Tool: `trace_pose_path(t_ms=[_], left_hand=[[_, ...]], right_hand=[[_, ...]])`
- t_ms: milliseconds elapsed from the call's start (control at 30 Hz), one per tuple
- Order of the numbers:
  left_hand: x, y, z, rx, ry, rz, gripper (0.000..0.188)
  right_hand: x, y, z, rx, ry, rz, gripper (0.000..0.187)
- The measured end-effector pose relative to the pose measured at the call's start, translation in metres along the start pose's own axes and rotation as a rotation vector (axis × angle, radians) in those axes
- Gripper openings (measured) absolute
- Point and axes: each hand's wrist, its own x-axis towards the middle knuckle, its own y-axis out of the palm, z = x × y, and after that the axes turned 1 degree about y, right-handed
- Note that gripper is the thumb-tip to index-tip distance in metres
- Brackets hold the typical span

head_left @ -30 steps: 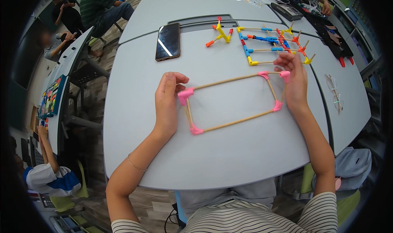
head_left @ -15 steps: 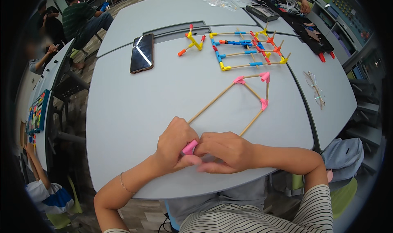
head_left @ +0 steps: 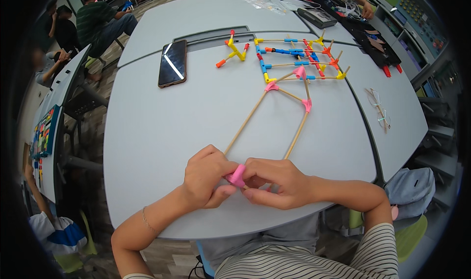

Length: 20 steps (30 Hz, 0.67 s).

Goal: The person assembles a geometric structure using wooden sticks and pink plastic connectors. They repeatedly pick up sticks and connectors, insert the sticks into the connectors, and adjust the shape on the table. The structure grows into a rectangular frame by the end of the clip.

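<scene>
Near the front edge of the table, my left hand [head_left: 201, 178] is closed on a pink connector [head_left: 237, 176]. Close beside it, my right hand [head_left: 277, 182] pinches a short wooden stick [head_left: 245, 186] at that connector; its fingers hide most of the stick. Two long wooden sticks, a left one [head_left: 247, 122] and a right one [head_left: 297, 134], stretch away from my hands. At their far ends sit a pink joint [head_left: 271, 86] and another pink joint [head_left: 307, 105], linked by a stick. Above these, two sticks meet at a raised pink tip [head_left: 300, 73].
Just behind the tip lies a frame of sticks with blue, red and yellow connectors [head_left: 304, 77]. A small yellow-and-red connector piece [head_left: 240, 55] and a black phone [head_left: 172, 64] are to its left. Glasses [head_left: 378, 109] rest at right. A co-worker's hands [head_left: 367, 10] are beyond.
The pink-jointed stick frame has swung left, its tip now overlapping the coloured frame in view. The pink connector between my hands has shifted slightly right and shows more fully.
</scene>
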Motion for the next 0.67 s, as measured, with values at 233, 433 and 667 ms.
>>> trace_pose_path(t_ms=[233, 433, 667], left_hand=[[-0.002, -0.007, -0.003, 0.117, 0.189, 0.125, 0.03], [0.007, -0.006, -0.008, 0.074, -0.057, 0.099, 0.037], [0.005, -0.005, -0.005, 0.092, -0.069, 0.11, 0.057]], right_hand=[[-0.001, -0.01, -0.012, -0.154, -0.061, 0.212, 0.013], [0.0, -0.012, -0.016, -0.02, -0.041, 0.063, 0.021], [0.004, -0.015, -0.017, -0.083, 0.027, -0.043, 0.017]])
